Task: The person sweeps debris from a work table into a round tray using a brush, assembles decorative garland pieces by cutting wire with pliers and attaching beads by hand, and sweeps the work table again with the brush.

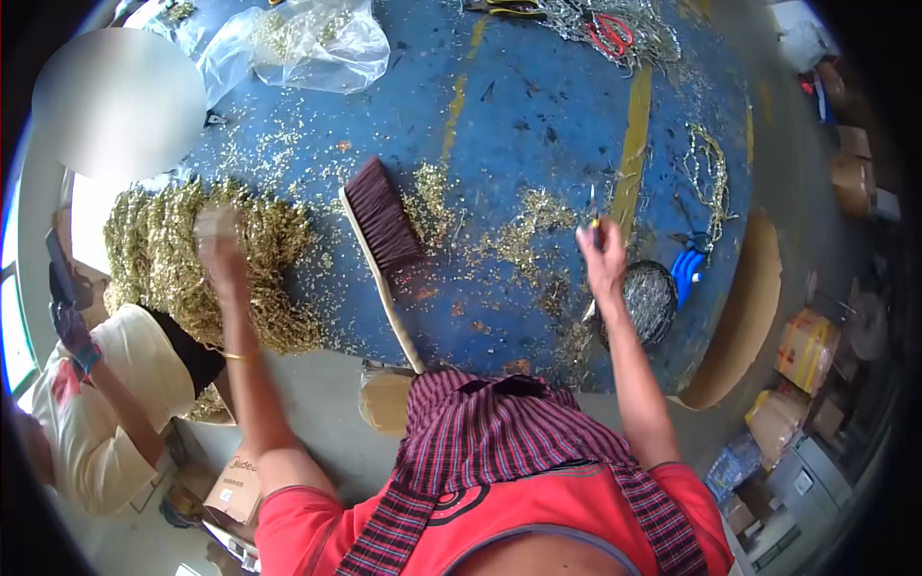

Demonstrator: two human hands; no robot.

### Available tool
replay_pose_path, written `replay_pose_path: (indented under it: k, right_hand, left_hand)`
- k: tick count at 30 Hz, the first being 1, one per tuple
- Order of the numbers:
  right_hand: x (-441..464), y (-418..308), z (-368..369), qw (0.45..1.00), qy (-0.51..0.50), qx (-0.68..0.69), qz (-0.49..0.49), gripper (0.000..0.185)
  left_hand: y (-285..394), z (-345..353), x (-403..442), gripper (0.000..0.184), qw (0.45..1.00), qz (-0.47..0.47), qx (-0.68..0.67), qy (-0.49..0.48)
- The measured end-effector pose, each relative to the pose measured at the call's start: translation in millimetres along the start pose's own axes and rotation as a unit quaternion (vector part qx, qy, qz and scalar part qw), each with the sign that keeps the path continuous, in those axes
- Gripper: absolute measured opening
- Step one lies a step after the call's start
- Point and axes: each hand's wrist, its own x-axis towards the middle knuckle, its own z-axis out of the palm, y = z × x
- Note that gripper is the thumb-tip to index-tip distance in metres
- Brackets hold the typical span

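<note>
My left hand (221, 245) is over the pile of gold chains (168, 245) at the table's left edge; it is blurred, and what its fingers hold cannot be made out. In my right hand (605, 254) is a small pointed tool (595, 223) with a yellow and black handle, its tip pointing away from me. Just below that hand stands a round black dish (648, 302) of silvery bits. A dark-bristled brush (382, 216) with a pale handle lies between my hands, beside scattered gold pieces (523, 230).
On the blue table (403, 125) lie a plastic bag (322, 43), red-handled scissors (610, 34) among silver chains, blue-handled pliers (687, 274) and more chain (714, 182). A person in a white shirt (106, 403) is at the left. Boxes (807, 350) stand at the right.
</note>
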Motion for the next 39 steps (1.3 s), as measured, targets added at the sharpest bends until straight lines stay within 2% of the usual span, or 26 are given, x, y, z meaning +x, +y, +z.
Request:
replay_pose_path:
  k: [1,2,3,4,5,6,7,10,12,14,16,18,21,23,25,26,28,29,30,32,34,35,36,37,38,39]
  right_hand:
    - [31,24,5,0.992,0.037,0.054,-0.109,0.041]
    - [56,27,4,0.994,0.037,0.052,-0.085,0.044]
    - [81,34,4,0.993,0.054,0.009,-0.107,0.042]
    - [104,44,9,0.976,0.103,-0.01,-0.19,0.042]
    - [117,40,8,0.965,0.131,-0.106,-0.202,0.044]
    - [127,32,13,0.966,0.131,-0.121,-0.186,0.044]
    - [146,48,23,0.94,0.183,-0.134,-0.255,0.042]
    - [177,49,33,0.918,0.169,-0.227,-0.278,0.05]
    - [200,43,36,0.898,0.176,-0.286,-0.284,0.049]
    - [222,37,39,0.898,0.167,-0.309,-0.267,0.048]
    - [242,31,46,0.901,0.164,-0.322,-0.239,0.049]
    - [258,23,53,0.906,0.128,-0.345,-0.207,0.051]
    - [270,16,57,0.885,0.154,-0.375,-0.228,0.054]
    - [267,7,50,0.877,0.129,-0.411,-0.214,0.065]
    - [253,12,41,0.886,0.206,-0.331,-0.251,0.067]
    - [240,6,33,0.885,0.245,-0.29,-0.27,0.068]
    - [187,26,4,0.941,0.204,-0.081,-0.259,0.055]
    - [154,42,-14,0.951,0.184,0.004,-0.247,0.049]
    - [110,60,-35,0.942,0.224,0.002,-0.249,0.039]
    - [21,102,-81,0.927,0.305,-0.088,-0.198,0.036]
    - [-59,143,-124,0.906,0.381,-0.167,-0.076,0.034]
    - [-88,166,-136,0.879,0.432,-0.203,-0.024,0.036]
    - [-110,200,-141,0.867,0.444,-0.218,0.057,0.035]
    - [-123,238,-138,0.877,0.455,-0.087,0.129,0.037]
    - [-125,241,-139,0.887,0.423,-0.096,0.156,0.037]
    - [-124,243,-140,0.896,0.391,-0.106,0.181,0.039]
  left_hand:
    - [37,29,-30,0.021,0.978,-0.141,-0.127,-0.09]
    - [75,60,-59,0.027,0.918,-0.295,-0.22,-0.147]
    - [97,81,-87,0.033,0.914,-0.312,-0.165,-0.198]
    - [139,83,-98,0.034,0.925,-0.305,-0.153,-0.169]
    - [158,87,-111,0.034,0.919,-0.318,-0.147,-0.182]
    - [171,95,-124,0.034,0.913,-0.328,-0.143,-0.194]
    - [178,103,-134,0.033,0.909,-0.341,-0.167,-0.168]
    - [174,128,-158,0.026,0.901,-0.325,-0.281,-0.068]
    - [174,125,-155,0.019,0.906,-0.325,-0.25,-0.107]
    - [157,127,-158,0.013,0.847,-0.371,-0.351,-0.146]
    - [164,121,-162,0.013,0.709,-0.442,-0.545,-0.071]
    - [180,99,-153,0.01,0.694,-0.46,-0.55,-0.059]
    - [193,75,-147,0.019,0.709,-0.465,-0.524,-0.075]
    - [191,76,-156,0.028,0.78,-0.395,-0.481,-0.066]
    - [196,77,-155,0.039,0.83,-0.356,-0.429,-0.022]
    - [211,76,-141,0.04,0.829,-0.34,-0.443,0.004]
    - [244,73,-105,0.044,0.824,-0.308,-0.473,0.052]
    - [265,55,-83,0.052,0.817,-0.305,-0.489,-0.007]
    - [280,53,-64,0.05,0.782,-0.332,-0.526,0.028]
    - [232,88,-44,0.041,0.942,-0.216,-0.255,-0.027]
    - [291,71,-14,0.037,0.82,-0.328,-0.464,-0.068]
    - [297,81,-9,0.032,0.822,-0.307,-0.472,-0.086]
    - [294,98,-13,0.029,0.83,-0.213,-0.508,-0.087]
    - [315,98,-7,0.024,0.853,-0.216,-0.46,-0.121]
    - [327,104,-1,0.021,0.855,-0.157,-0.458,-0.186]
    - [339,109,10,0.038,0.857,-0.159,-0.402,-0.281]
